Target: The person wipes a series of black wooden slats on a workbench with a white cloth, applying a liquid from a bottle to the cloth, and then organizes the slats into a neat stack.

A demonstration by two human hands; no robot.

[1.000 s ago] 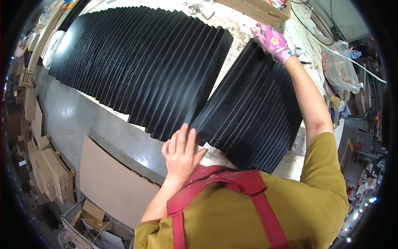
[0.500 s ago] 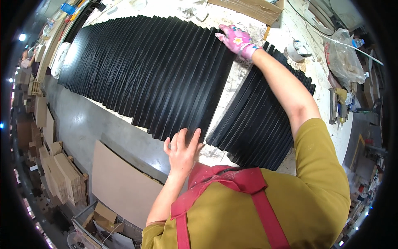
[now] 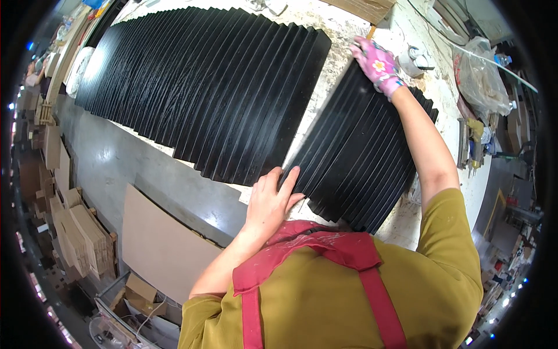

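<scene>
Long, glossy black strips lie side by side in two groups on the worktable. The larger group of black strips (image 3: pixel 203 87) spreads to the left; the smaller group of black strips (image 3: pixel 366 151) sits at the right, beyond a narrow gap. My bare left hand (image 3: pixel 268 200) rests its spread fingers at the near end of the small group's leftmost strip. At that strip's far end lies my right hand (image 3: pixel 376 67), in a pink flowered glove, fingers apart. The undersides of the fingers are hidden.
The white, stained worktable (image 3: pixel 322 96) holds a roll of tape (image 3: pixel 411 61), a clear plastic bag (image 3: pixel 481 78) and hand tools (image 3: pixel 475 145) at the right. A cardboard box (image 3: pixel 363 9) stands at the back. Below left are a large brown board (image 3: pixel 165 244) and stacked cardboard (image 3: pixel 87 235).
Both hands have moved right, from the last strip of the large group to the leftmost strip of the small group. The view has shifted slightly.
</scene>
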